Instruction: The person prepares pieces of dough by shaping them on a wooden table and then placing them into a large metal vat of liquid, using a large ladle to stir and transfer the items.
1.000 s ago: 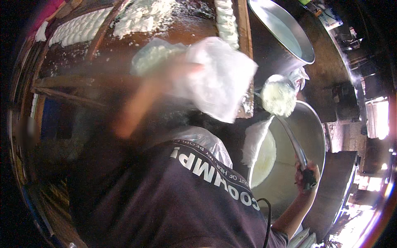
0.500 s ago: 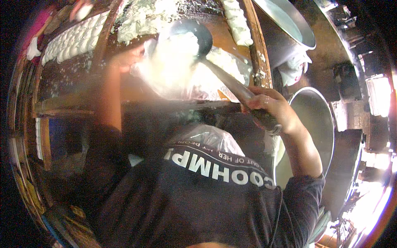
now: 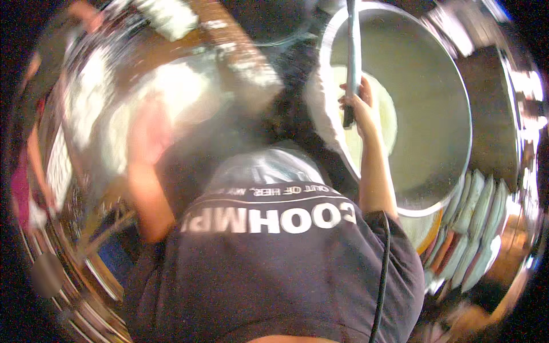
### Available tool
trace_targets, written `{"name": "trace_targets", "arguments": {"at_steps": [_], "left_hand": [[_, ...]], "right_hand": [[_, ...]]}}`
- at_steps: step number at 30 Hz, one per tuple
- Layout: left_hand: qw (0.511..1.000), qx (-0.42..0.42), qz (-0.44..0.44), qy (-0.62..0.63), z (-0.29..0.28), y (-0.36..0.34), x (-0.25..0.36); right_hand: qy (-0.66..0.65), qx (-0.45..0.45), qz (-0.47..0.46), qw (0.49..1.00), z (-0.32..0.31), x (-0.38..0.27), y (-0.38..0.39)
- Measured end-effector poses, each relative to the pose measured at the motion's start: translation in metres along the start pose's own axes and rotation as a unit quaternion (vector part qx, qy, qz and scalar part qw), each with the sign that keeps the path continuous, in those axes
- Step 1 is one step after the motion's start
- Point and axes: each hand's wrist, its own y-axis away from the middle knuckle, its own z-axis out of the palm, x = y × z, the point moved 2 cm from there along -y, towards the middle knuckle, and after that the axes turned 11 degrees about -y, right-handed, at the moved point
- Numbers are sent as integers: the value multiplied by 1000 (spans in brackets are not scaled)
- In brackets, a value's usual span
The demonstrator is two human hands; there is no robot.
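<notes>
My right hand point(image 3: 365, 106) is closed round the lower end of a long ladle handle point(image 3: 354, 51). The handle points away from me over a large metal pot point(image 3: 426, 123), and its scoop is out of view past the upper edge. Inside the pot, a creamy pale patch point(image 3: 384, 117) shows on the left. At the left, my left hand point(image 3: 151, 128) is smeared by motion, so its fingers are unclear. It is at the near side of a blurred, bright white mass point(image 3: 180, 86) on the worktable, where a plastic bag was visible earlier.
A wooden table edge point(image 3: 251, 68) spotted with white bits runs between the bag and the pot. White material point(image 3: 320, 108) hangs over the pot's left rim. Pale packets point(image 3: 474, 223) are stacked at lower right. Another person's arm point(image 3: 37, 151) shows at the far left.
My view has swung right toward the pot. My right hand has carried the ladle from the white bag to above the pot. My left hand now appears lower and more blurred.
</notes>
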Motion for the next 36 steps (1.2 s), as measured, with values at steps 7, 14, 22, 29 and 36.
{"name": "trace_targets", "arguments": {"at_steps": [7,14,22,29,36], "left_hand": [[925,-119,-342,-115,150,-88,-207],[909,77,-377,-160,182,-93,-221],[865,131,-464,-139,198,-84,-206],[866,181,-410,-224,177,-91,-203],[869,129,-409,-249,190,-65,-193]], "right_hand": [[77,339,287,893,-166,186,-48],[-309,263,292,866,-234,411,38],[-363,281,75,885,-330,410,62],[-488,491,263,673,-410,427,33],[-405,504,286,707,-429,360,34]]}}
